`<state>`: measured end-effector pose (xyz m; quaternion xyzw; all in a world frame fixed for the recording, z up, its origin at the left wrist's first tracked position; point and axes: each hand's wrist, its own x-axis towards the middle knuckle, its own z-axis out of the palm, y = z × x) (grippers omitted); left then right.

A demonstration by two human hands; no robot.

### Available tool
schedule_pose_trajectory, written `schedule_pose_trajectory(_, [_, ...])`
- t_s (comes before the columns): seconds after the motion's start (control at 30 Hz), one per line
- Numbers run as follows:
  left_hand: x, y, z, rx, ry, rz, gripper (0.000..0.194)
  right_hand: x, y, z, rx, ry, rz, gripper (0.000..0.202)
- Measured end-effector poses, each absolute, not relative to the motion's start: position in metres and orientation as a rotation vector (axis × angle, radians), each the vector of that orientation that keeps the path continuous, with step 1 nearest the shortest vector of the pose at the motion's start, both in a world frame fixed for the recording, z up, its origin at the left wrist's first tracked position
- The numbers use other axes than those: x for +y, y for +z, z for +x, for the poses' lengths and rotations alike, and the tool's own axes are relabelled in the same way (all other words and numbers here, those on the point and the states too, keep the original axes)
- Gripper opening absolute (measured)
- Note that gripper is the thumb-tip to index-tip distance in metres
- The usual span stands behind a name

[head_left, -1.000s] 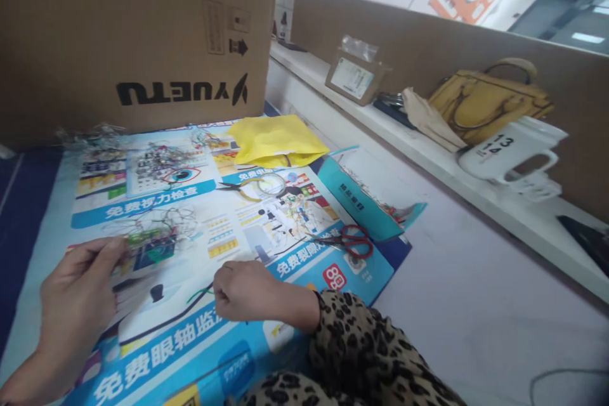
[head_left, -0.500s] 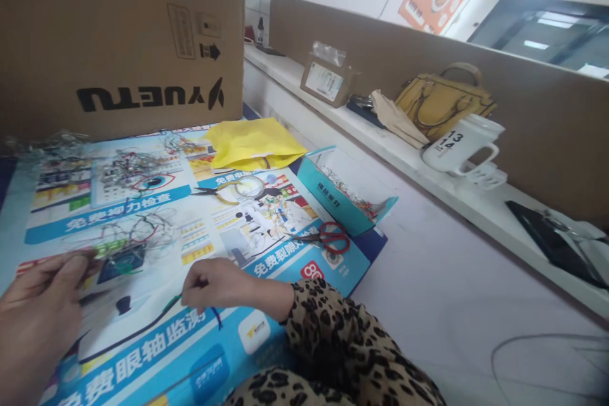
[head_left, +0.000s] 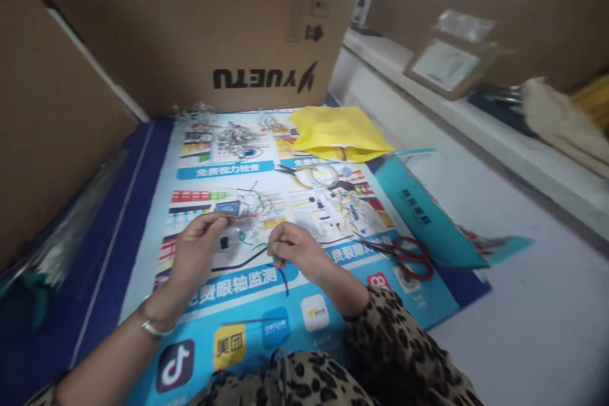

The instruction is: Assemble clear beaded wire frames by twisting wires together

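Observation:
My left hand (head_left: 202, 250), a bracelet on its wrist, has thumb and forefinger pinched together over the printed sheet. Fine tangled strands (head_left: 261, 203) lie just beyond its fingertips; exactly what the pinch holds is too blurred to tell. To its right, my right hand (head_left: 299, 254) is closed on a thin cord. A green length (head_left: 245, 239) of cord runs from those fingers toward my left hand, and a dark purple end (head_left: 285, 280) hangs below them. Red-handled scissors (head_left: 413, 258) lie to the right of my right hand.
Yellow-handled pliers (head_left: 302, 172) and a yellow pouch (head_left: 340, 130) lie farther back. A teal box (head_left: 413, 209) stands at the right edge, with tangled strands (head_left: 238, 134) at the back left. Cardboard (head_left: 190, 25) walls the back and left; a white ledge (head_left: 390, 63) runs along the right.
The view has swung left, so both hands now sit mid-frame and the bag and mug on the ledge are mostly or wholly out of sight. My hands look slightly closer together.

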<state>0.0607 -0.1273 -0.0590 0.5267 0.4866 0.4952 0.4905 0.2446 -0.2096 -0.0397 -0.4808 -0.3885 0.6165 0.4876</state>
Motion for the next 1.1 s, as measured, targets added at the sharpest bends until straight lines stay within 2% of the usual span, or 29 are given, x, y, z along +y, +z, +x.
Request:
schedule_pose_trajectory(0.23, [-0.137,-0.057,0.060,1.038,1.155,1.197,0.013,-0.211,-0.036,0.247,-0.986,1.386,-1.160,0.010])
schedule_pose_trajectory(0.47, [-0.145,-0.053,0.061,1.117,1.161,1.312,0.011,-0.217,-0.028,0.247,-1.148,0.968,-1.333,0.014])
schedule_pose_trajectory(0.77, [-0.152,-0.050,0.062,1.121,1.133,1.485,0.010,-0.215,-0.031,0.239,-1.470,0.634,-1.511,0.007])
schedule_pose_trajectory(1.1, [-0.162,-0.042,0.064,0.990,1.069,1.511,0.008,-0.211,-0.032,0.234,-1.430,0.666,-1.523,0.011])
